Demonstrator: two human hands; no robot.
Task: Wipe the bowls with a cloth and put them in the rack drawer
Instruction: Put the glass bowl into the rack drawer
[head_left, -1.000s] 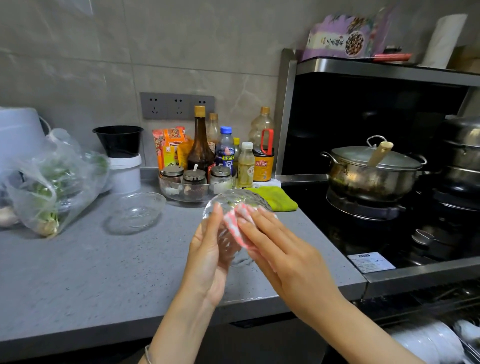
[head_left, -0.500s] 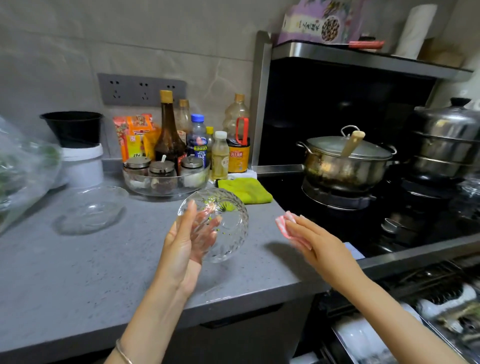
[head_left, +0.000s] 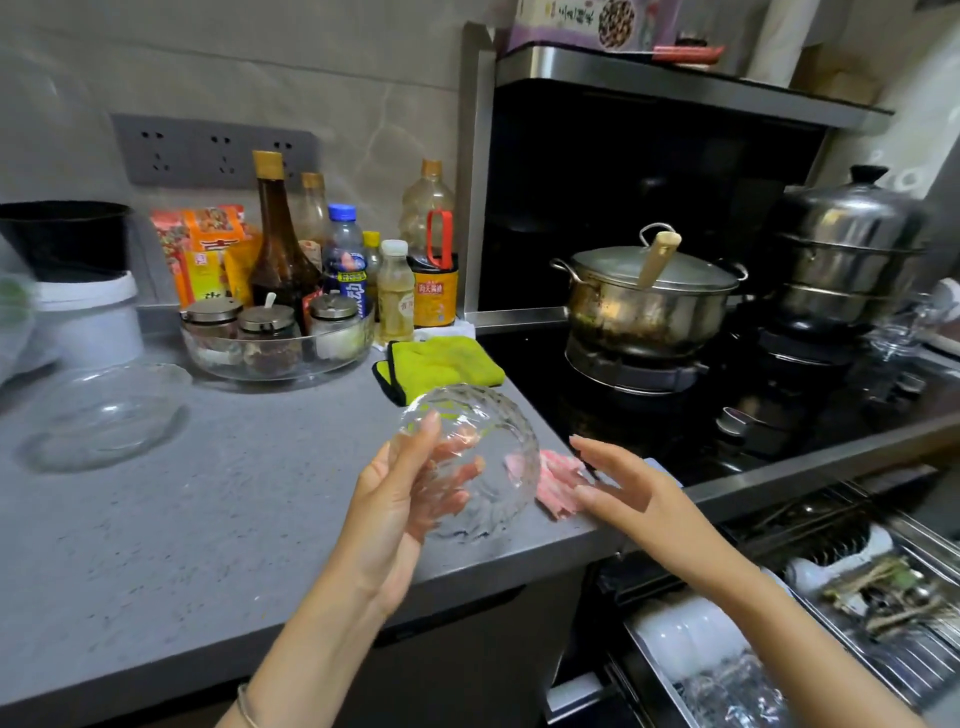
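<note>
We see the left hand (head_left: 389, 519) gripping the faceted glass bowl (head_left: 498, 423) tilted above the counter (head_left: 208, 519), with its fingers visible through the glass. The right hand (head_left: 628, 493) is spread and grasps nothing; the pink cloth (head_left: 556, 483) lies at its fingertips, contact unclear. Below the right hand the rack drawer (head_left: 883, 649) holds white bowls (head_left: 685, 634), and a second glass bowl (head_left: 104, 415) sits well left of the left hand.

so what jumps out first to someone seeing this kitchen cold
The faceted glass bowl sits mid-frame, gripped by the left hand over the grey counter. Just right of it a pink cloth lies on the counter beside the open right hand. Behind, a lidded steel pot stands on the stove, and the rack drawer is open at lower right.
</note>
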